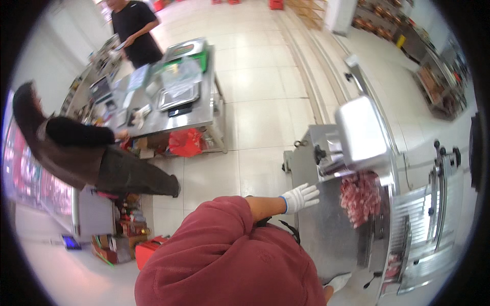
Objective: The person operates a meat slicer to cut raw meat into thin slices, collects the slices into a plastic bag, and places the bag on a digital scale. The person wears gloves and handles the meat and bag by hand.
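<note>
My left hand (300, 199), in a white knit glove with a blue cuff, is held flat with its fingers apart and nothing in it. It is at the near edge of the steel table of a meat slicer (329, 225). Sliced raw meat (360, 199) lies heaped on that table beneath the slicer's metal housing (363, 132). My right hand (338, 282), also white-gloved, is at the lower end of the table, partly hidden by my body; its fingers cannot be made out. More meat (392, 266) shows beside the slicer's ribbed carriage (421, 229).
A steel worktable (199, 120) bears metal trays (178, 97), plastic bags and papers; a red bag (185, 142) is underneath. One person (72, 141) leans at it, another person (136, 30) stands behind. Cardboard boxes (118, 248) are on the floor, and shelves (432, 84) at the far right.
</note>
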{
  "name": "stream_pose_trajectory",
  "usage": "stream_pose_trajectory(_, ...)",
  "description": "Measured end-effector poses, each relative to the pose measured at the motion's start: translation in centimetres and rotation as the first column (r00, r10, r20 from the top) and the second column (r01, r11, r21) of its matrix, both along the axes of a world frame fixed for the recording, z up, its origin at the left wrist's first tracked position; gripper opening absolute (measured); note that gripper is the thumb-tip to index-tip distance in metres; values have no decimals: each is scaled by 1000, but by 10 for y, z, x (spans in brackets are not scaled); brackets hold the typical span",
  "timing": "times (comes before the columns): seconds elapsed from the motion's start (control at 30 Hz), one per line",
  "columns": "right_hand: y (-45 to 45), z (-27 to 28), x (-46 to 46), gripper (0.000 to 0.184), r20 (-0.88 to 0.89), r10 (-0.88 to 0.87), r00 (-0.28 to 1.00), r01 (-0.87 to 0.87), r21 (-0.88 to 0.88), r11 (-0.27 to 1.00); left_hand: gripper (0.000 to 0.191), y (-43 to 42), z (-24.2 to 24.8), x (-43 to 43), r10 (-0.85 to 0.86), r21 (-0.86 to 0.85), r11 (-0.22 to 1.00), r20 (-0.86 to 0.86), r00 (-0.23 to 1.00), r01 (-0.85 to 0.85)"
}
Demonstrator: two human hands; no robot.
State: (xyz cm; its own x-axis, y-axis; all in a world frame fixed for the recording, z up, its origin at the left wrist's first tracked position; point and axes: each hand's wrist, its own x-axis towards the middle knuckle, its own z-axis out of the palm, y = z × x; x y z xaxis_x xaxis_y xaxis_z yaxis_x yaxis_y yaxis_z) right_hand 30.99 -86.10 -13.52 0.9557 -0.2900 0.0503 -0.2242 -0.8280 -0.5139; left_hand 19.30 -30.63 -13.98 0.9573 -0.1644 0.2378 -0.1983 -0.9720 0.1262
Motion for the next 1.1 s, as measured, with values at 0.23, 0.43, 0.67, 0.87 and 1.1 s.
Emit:
stream_pose_trajectory(0.23, 9, 30, -18, 60, 40, -11, 999, 25, -370, 929, 83, -3, -22, -181, 432, -201, 824, -385, 816, -530)
stream_pose_trajectory(0.43, 15, 35, -20, 57, -153, -142, 978, 61, -444, 894, 47, 49, -141, -430, 264, 43, 449, -961, 86, -893)
stream_pose_trajectory(0.67, 11, 24, -25, 55, -298, -187, 936, -13, -560, 828, 56, 99, -162, -587, 248, 219, 162, -953, -175, -962)
stream_pose_trajectory(0.87, 2, 18, -23, 54, -349, -188, 918, -82, -632, 771, 66, 152, -115, -505, 379, 26, 177, -924, 44, -984)
stream_pose_trajectory(1.1, 9, 13, -32, 56, -302, -276, 913, 98, -492, 865, 68, 200, -79, -409, 483, -151, 241, -838, 254, -959)
